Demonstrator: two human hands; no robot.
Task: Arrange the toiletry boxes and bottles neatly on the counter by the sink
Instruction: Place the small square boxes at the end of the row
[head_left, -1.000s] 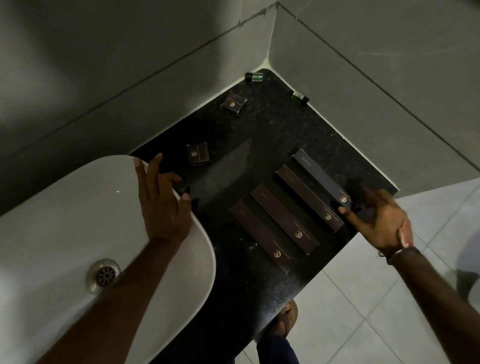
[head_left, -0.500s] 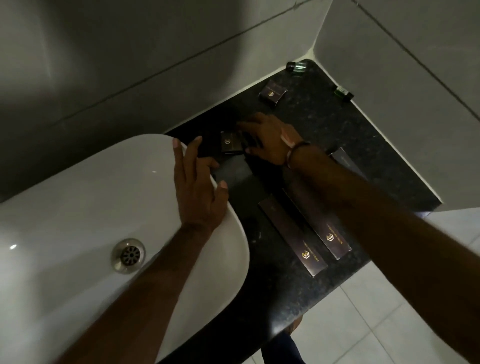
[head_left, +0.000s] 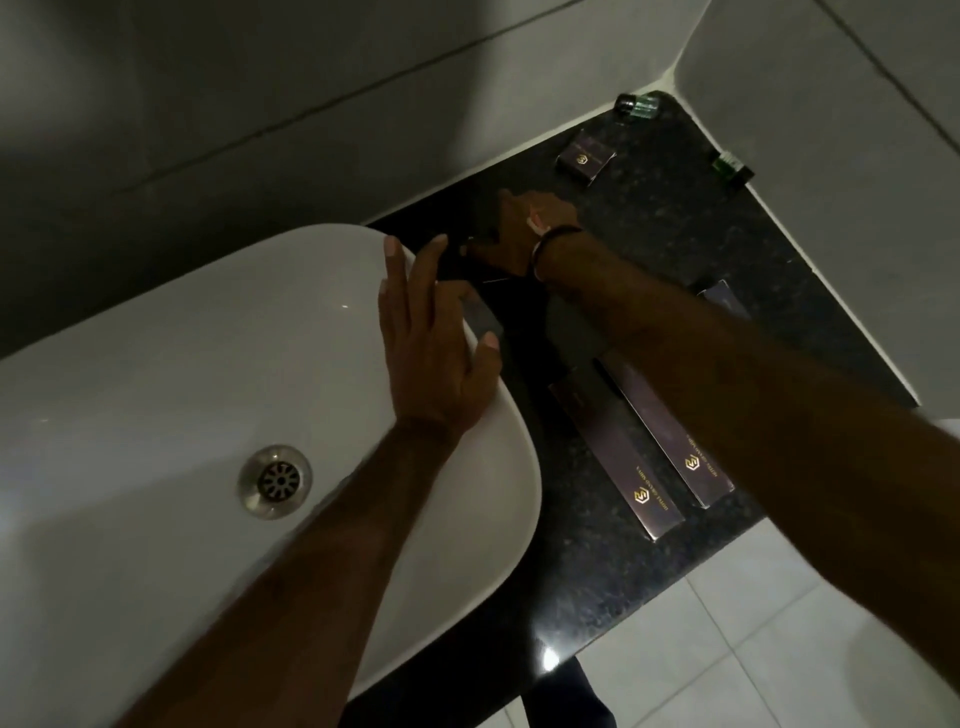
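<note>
My right hand (head_left: 524, 228) reaches across the black counter (head_left: 654, 249) near the wall, fingers curled down over a small dark box that it mostly hides. My left hand (head_left: 436, 353) rests open on the white sink's rim, fingers spread. Two long dark boxes with gold logos (head_left: 618, 457) (head_left: 678, 439) lie side by side near the counter's front edge. A third long box (head_left: 724, 299) peeks out behind my right forearm. Another small box (head_left: 586, 156) lies near the back corner. One green bottle (head_left: 638, 105) lies in the corner, another (head_left: 732, 167) by the right wall.
The white sink (head_left: 156, 415) with a metal drain (head_left: 275, 480) fills the left. Grey tiled walls close the counter at the back and right. Pale floor tiles (head_left: 727, 623) lie below the counter's front edge.
My right hand swung from the long boxes at the counter's front right across to the small box by the sink and closed over it. The view shifted left and nearer. My left hand stayed on the rim.
</note>
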